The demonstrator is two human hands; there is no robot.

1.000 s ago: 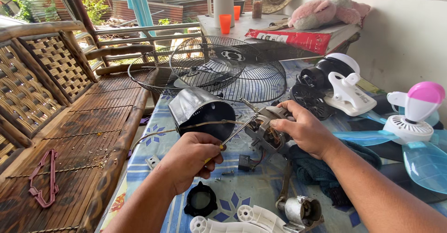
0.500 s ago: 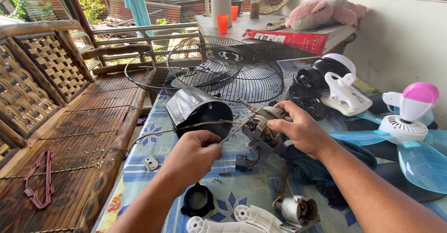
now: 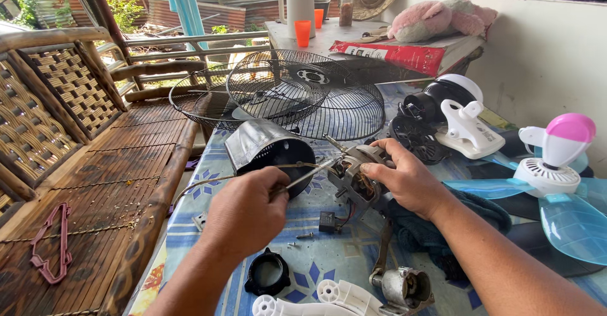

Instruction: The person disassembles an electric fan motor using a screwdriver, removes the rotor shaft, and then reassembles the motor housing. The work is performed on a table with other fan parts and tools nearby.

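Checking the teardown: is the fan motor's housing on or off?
Off: the bare motor shows its windings under the right hand; the grey housing lies apart.

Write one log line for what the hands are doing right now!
left hand: holds thin metal screwdriver | right hand: grips grey fan motor | tip at motor | black wire fan guards behind

wire fan guards [image 3: 329, 98] | pink hanger [image 3: 54, 243] (on bench) | orange cup [image 3: 303, 33]

The left hand [image 3: 246, 212] holds a screwdriver [image 3: 310, 176] whose tip meets the fan motor [image 3: 353, 180] — the right hand [image 3: 404, 180] steadies that motor from the side. A grey motor cover [image 3: 265, 148] lies just behind on the patterned worktop [image 3: 329, 253], wire fan guards [image 3: 303, 95] beyond — loose screws [image 3: 303, 235] below
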